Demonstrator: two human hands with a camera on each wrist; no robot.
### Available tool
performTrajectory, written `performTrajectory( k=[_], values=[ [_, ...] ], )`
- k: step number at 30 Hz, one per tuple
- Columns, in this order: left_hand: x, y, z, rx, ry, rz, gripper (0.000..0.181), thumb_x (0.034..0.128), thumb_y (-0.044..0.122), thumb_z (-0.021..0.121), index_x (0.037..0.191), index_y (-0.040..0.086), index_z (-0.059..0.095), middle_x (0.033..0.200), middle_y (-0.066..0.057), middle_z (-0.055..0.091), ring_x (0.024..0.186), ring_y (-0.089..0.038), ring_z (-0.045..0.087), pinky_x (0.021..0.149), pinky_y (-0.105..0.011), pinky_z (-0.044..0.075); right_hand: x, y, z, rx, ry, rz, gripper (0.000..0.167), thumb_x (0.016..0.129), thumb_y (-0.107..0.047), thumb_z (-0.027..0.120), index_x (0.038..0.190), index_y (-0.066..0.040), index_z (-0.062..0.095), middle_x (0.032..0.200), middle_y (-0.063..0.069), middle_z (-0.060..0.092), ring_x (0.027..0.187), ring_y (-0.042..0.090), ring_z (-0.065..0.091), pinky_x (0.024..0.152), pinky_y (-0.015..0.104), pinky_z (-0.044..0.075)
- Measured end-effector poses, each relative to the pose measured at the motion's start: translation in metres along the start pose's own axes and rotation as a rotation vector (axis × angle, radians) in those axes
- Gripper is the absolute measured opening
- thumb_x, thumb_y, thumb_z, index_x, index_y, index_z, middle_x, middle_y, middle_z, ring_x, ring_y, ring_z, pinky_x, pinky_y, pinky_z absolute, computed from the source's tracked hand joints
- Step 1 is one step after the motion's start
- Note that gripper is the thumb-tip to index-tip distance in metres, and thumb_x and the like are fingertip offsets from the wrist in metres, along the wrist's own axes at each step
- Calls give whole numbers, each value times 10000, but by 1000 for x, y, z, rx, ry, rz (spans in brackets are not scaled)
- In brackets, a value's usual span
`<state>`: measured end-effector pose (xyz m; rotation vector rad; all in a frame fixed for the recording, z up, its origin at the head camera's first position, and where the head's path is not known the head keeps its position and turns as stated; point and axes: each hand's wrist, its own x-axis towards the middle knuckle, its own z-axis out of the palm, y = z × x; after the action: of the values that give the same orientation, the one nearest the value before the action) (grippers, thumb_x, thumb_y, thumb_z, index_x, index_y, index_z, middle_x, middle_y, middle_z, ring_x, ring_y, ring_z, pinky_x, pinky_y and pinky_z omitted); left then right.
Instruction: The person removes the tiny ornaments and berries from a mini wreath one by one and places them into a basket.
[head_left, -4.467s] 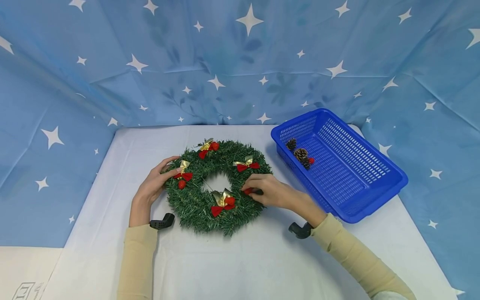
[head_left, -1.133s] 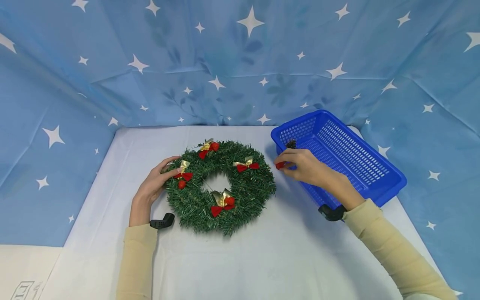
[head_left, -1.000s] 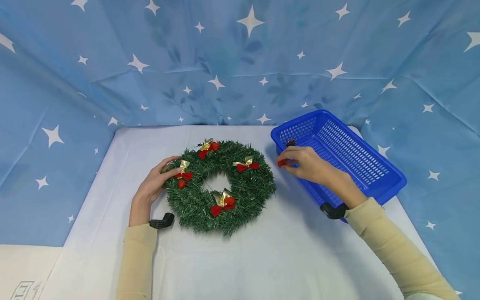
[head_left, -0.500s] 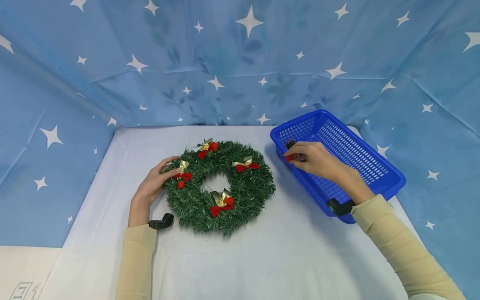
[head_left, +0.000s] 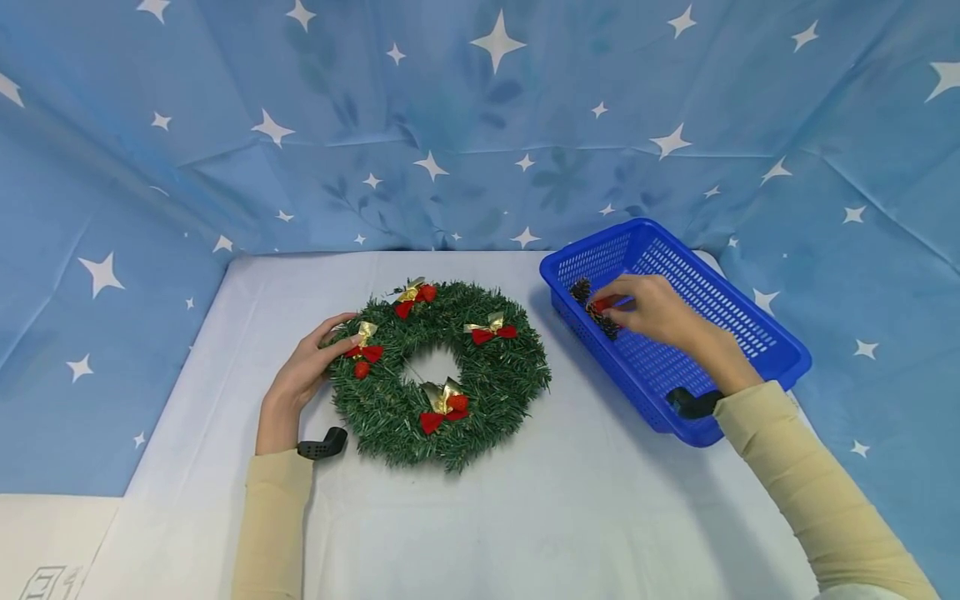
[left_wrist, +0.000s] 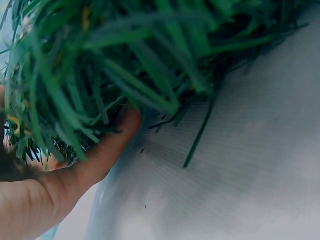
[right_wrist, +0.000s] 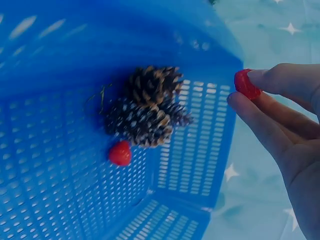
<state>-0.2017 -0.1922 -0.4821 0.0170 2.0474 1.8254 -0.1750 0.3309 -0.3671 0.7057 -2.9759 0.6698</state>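
My left hand (head_left: 306, 367) grips the outer left edge of a green Christmas wreath (head_left: 487, 417), thumb and fingers on either side. In the left wrist view, green tinsel needles (left_wrist: 125, 65) cover part of that hand (left_wrist: 60, 190). Several red and gold bows (head_left: 491, 330) sit on the wreath, most with a red berry (head_left: 362, 369) beside them. Over the blue basket (head_left: 675, 425), my right hand (head_left: 656, 312) pinches a red berry ornament (right_wrist: 246, 84) between thumb and fingertips. Pine cones (right_wrist: 147, 107) and another red berry (right_wrist: 120, 152) lie in the basket below.
The basket stands at the back right of the white-covered table (head_left: 480, 533), its high slotted walls right of the wreath. A blue star-patterned cloth (head_left: 450, 117) hangs behind and at both sides.
My right hand has moved from the wreath's right side to the right and away from me, over the basket, with the red berry pinched. My left hand and the wreath have stayed put.
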Motion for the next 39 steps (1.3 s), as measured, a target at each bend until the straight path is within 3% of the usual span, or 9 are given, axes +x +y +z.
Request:
performTrajectory(
  k=[10,30,39],
  values=[
    [1,-2,0,6,0,2,699,1006,370,686,1612,237,364,1721,-178,11,1579,-445,13,1160,-799,118,-3,19,0,-1,-21,73,218,923,26,710,1135,34,762,1050,204,763,946,348,744,793,499,624],
    [4,-1,0,18,8,-12,697,1007,372,684,1613,248,364,1722,-171,-4,1580,-444,-22,1156,-803,119,-11,56,12,-23,-90,162,212,905,34,704,1110,63,749,1009,237,760,918,387,739,736,470,620],
    [3,-4,-1,15,7,-23,713,1008,359,684,1623,239,343,1725,-163,-9,1580,-446,-37,1145,-819,94,-12,72,27,-55,-127,165,174,881,27,723,1048,39,768,989,212,758,820,278,677,680,397,580]
  ],
)
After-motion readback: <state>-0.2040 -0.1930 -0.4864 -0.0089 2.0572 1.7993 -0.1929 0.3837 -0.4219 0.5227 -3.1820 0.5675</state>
